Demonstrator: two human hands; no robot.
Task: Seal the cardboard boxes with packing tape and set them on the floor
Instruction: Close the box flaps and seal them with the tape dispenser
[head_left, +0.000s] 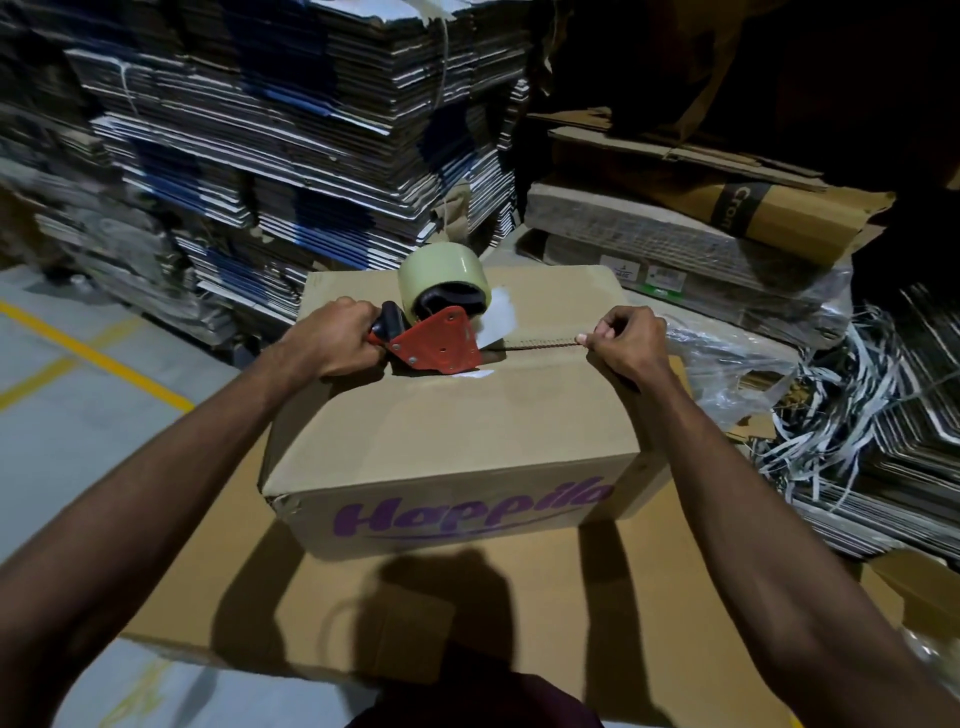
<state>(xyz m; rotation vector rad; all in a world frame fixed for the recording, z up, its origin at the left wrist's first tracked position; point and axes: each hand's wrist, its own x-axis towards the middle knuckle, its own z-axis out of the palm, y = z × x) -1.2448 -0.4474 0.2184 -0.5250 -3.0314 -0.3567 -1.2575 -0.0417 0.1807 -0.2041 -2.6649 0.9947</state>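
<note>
Left hand (332, 338) gripped handle of red tape dispenser (441, 343) on top seam of cardboard box (457, 441). Right hand (623, 340) pressed flaps at seam's right end. Box sat on larger flat carton (519, 613); flattened cardboard stacks (270, 130) behind.

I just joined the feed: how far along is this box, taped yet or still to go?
Done: the box has its flaps closed. In hand: the left hand holds the tape dispenser on the top seam, while the right hand pins the seam's right end. Left: that stretch looks untaped, and the box sits on another carton, not the floor.
</note>
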